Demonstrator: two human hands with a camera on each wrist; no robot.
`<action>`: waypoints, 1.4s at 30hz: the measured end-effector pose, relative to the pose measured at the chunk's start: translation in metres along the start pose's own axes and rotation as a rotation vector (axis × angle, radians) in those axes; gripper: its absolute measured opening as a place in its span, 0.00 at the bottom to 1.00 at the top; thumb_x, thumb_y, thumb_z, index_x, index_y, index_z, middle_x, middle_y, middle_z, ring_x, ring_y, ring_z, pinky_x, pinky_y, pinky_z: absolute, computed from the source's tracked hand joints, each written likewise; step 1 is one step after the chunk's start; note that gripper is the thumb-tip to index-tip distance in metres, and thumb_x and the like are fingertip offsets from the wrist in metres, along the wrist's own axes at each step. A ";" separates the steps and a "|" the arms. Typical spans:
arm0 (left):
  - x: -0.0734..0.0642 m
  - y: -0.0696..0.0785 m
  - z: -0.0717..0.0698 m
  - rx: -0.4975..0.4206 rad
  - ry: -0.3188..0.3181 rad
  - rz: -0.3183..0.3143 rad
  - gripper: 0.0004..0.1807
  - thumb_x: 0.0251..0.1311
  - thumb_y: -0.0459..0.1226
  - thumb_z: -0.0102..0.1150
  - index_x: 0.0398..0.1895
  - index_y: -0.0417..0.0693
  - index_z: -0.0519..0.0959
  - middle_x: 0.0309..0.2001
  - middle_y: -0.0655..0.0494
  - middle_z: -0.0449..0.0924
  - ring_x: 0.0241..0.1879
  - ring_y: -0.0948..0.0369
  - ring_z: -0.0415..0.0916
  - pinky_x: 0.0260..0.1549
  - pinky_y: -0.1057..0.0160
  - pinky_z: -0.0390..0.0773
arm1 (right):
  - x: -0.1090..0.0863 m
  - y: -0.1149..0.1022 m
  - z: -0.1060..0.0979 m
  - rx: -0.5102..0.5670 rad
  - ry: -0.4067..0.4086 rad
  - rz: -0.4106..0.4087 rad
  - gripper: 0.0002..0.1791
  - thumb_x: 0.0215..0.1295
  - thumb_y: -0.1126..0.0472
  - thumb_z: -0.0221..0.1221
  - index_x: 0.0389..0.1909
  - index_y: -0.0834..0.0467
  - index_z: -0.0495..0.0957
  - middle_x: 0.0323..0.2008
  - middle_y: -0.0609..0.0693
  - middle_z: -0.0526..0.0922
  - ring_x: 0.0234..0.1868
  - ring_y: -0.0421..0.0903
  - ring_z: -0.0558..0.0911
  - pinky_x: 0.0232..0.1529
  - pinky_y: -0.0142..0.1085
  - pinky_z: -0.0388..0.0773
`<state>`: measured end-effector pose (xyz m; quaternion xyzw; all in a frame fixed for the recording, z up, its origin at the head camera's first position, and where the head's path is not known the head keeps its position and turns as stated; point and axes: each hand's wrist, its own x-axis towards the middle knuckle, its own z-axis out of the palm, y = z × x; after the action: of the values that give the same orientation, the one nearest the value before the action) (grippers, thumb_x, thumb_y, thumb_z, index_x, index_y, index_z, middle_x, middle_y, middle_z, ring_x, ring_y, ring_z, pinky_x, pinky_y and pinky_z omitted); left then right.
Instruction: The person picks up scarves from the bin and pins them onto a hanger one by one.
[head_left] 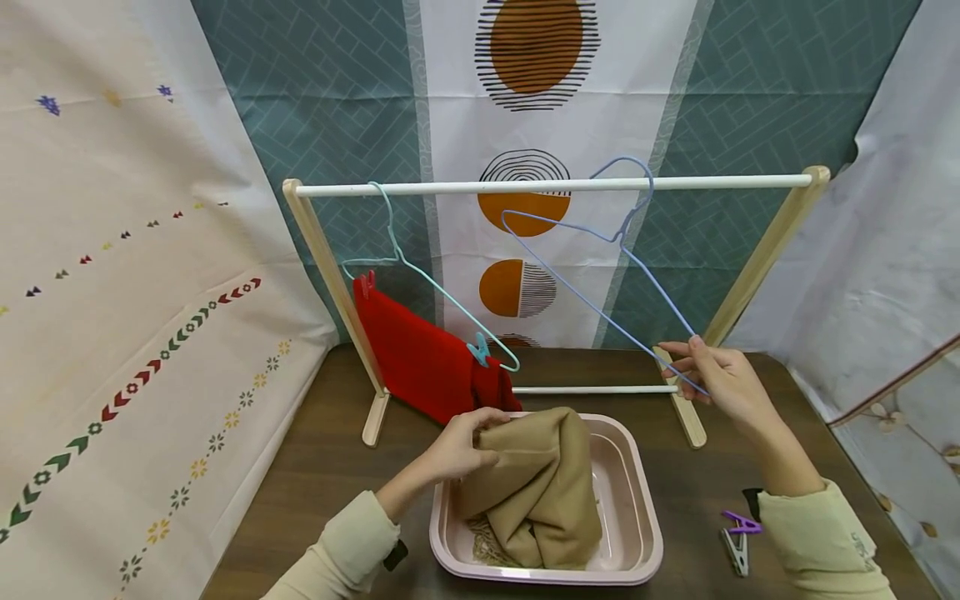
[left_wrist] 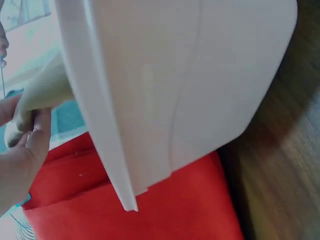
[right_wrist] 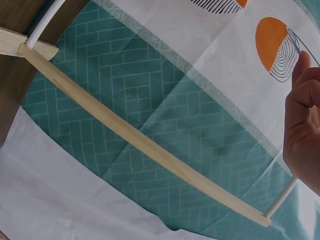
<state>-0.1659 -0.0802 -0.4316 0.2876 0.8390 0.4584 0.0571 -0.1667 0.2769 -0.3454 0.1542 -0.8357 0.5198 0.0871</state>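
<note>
A tan fringed cloth [head_left: 555,500], perhaps a scarf, lies bunched in a pink plastic basin [head_left: 621,500]. My left hand [head_left: 459,450] pinches a fold of this cloth at the basin's far left; the left wrist view shows the fold [left_wrist: 47,90] between thumb and fingers. A blue wire hanger [head_left: 622,239] hooks over the rack's white top bar [head_left: 465,188]. My right hand [head_left: 720,379] grips its lower right corner, and the hanger tilts down to that side. In the right wrist view the right hand [right_wrist: 306,115] has curled fingers near the thin wire.
A red cloth [head_left: 420,350] hangs from a mint hanger [head_left: 397,248], held by a red clothespin [head_left: 367,285] and a teal clothespin [head_left: 478,350]. Purple [head_left: 742,523] and grey clothespins [head_left: 738,553] lie right of the basin. Wooden posts [head_left: 765,250] carry the rack before a patterned curtain [head_left: 315,108].
</note>
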 end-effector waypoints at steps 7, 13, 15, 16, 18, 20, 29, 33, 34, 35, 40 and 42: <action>0.003 0.011 -0.001 0.113 0.010 0.190 0.11 0.45 0.24 0.62 0.33 0.44 0.79 0.29 0.58 0.77 0.26 0.68 0.67 0.25 0.71 0.70 | -0.001 0.001 0.000 0.014 0.009 -0.006 0.29 0.73 0.53 0.34 0.47 0.73 0.74 0.27 0.47 0.83 0.14 0.45 0.70 0.12 0.36 0.64; 0.003 0.028 -0.003 0.492 0.101 0.386 0.11 0.54 0.28 0.57 0.38 0.51 0.73 0.29 0.57 0.74 0.23 0.62 0.72 0.20 0.69 0.70 | -0.003 0.001 -0.001 0.008 0.015 -0.008 0.29 0.74 0.54 0.33 0.49 0.74 0.73 0.27 0.46 0.83 0.14 0.45 0.70 0.12 0.36 0.64; 0.003 0.035 -0.004 0.666 0.173 0.401 0.11 0.55 0.30 0.58 0.38 0.55 0.71 0.26 0.57 0.72 0.18 0.61 0.70 0.13 0.70 0.65 | -0.003 0.000 -0.001 0.005 0.017 -0.009 0.29 0.74 0.54 0.33 0.49 0.74 0.72 0.27 0.46 0.83 0.14 0.45 0.70 0.12 0.36 0.64; 0.003 0.038 -0.004 0.746 0.212 0.402 0.11 0.56 0.31 0.58 0.38 0.56 0.70 0.24 0.56 0.70 0.16 0.61 0.67 0.09 0.70 0.61 | -0.003 0.000 -0.001 0.004 0.017 -0.010 0.29 0.74 0.54 0.33 0.49 0.74 0.72 0.27 0.46 0.83 0.14 0.44 0.70 0.12 0.37 0.64; 0.002 0.042 -0.003 0.852 0.275 0.410 0.12 0.56 0.32 0.58 0.36 0.57 0.68 0.22 0.55 0.66 0.12 0.61 0.63 0.06 0.71 0.55 | -0.004 -0.001 -0.002 0.002 0.019 -0.013 0.29 0.74 0.54 0.33 0.49 0.75 0.72 0.26 0.45 0.83 0.14 0.44 0.70 0.12 0.37 0.64; 0.003 0.044 -0.003 0.864 0.307 0.417 0.12 0.55 0.32 0.59 0.36 0.57 0.68 0.22 0.55 0.65 0.11 0.61 0.62 0.06 0.71 0.55 | -0.003 -0.001 -0.002 0.003 0.020 -0.019 0.29 0.74 0.54 0.33 0.48 0.75 0.73 0.27 0.47 0.83 0.13 0.43 0.69 0.12 0.38 0.64; 0.012 0.050 -0.015 0.300 0.336 0.478 0.10 0.55 0.25 0.55 0.38 0.43 0.75 0.32 0.54 0.76 0.28 0.61 0.73 0.29 0.67 0.75 | -0.003 -0.001 -0.003 0.018 0.023 -0.024 0.29 0.74 0.55 0.33 0.48 0.76 0.71 0.26 0.45 0.83 0.14 0.45 0.70 0.12 0.37 0.64; 0.018 0.062 -0.025 0.092 0.344 0.506 0.10 0.55 0.21 0.50 0.38 0.39 0.75 0.34 0.49 0.77 0.29 0.59 0.74 0.30 0.68 0.76 | -0.004 -0.003 -0.004 0.039 0.021 -0.050 0.27 0.74 0.56 0.33 0.49 0.74 0.72 0.26 0.45 0.83 0.14 0.45 0.70 0.11 0.35 0.64; 0.019 0.066 -0.027 0.054 0.345 0.507 0.10 0.56 0.21 0.49 0.38 0.39 0.74 0.32 0.49 0.77 0.26 0.59 0.74 0.27 0.68 0.76 | -0.004 -0.003 -0.004 0.045 0.021 -0.058 0.26 0.74 0.56 0.34 0.49 0.72 0.73 0.26 0.45 0.83 0.14 0.45 0.70 0.11 0.35 0.63; 0.021 0.069 -0.029 0.012 0.345 0.508 0.10 0.56 0.21 0.49 0.37 0.39 0.74 0.31 0.49 0.77 0.25 0.57 0.74 0.25 0.67 0.77 | -0.004 -0.004 -0.005 0.050 0.018 -0.066 0.25 0.74 0.57 0.34 0.49 0.71 0.74 0.27 0.46 0.83 0.14 0.44 0.70 0.11 0.35 0.63; 0.032 0.091 -0.046 -0.034 0.404 0.553 0.08 0.56 0.21 0.50 0.34 0.39 0.74 0.26 0.50 0.75 0.18 0.57 0.71 0.18 0.67 0.74 | -0.005 -0.006 -0.007 0.067 0.006 -0.083 0.24 0.74 0.57 0.34 0.49 0.68 0.75 0.27 0.45 0.83 0.14 0.42 0.70 0.12 0.37 0.62; 0.037 0.101 -0.054 0.011 0.445 0.590 0.07 0.55 0.22 0.51 0.34 0.39 0.75 0.26 0.50 0.75 0.18 0.59 0.69 0.19 0.68 0.72 | -0.005 -0.006 -0.007 0.059 0.008 -0.076 0.25 0.74 0.56 0.34 0.50 0.68 0.75 0.26 0.45 0.83 0.14 0.41 0.69 0.12 0.37 0.62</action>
<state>-0.1721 -0.0584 -0.3138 0.4109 0.7143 0.5017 -0.2630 -0.1600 0.2818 -0.3387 0.1863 -0.8132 0.5412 0.1054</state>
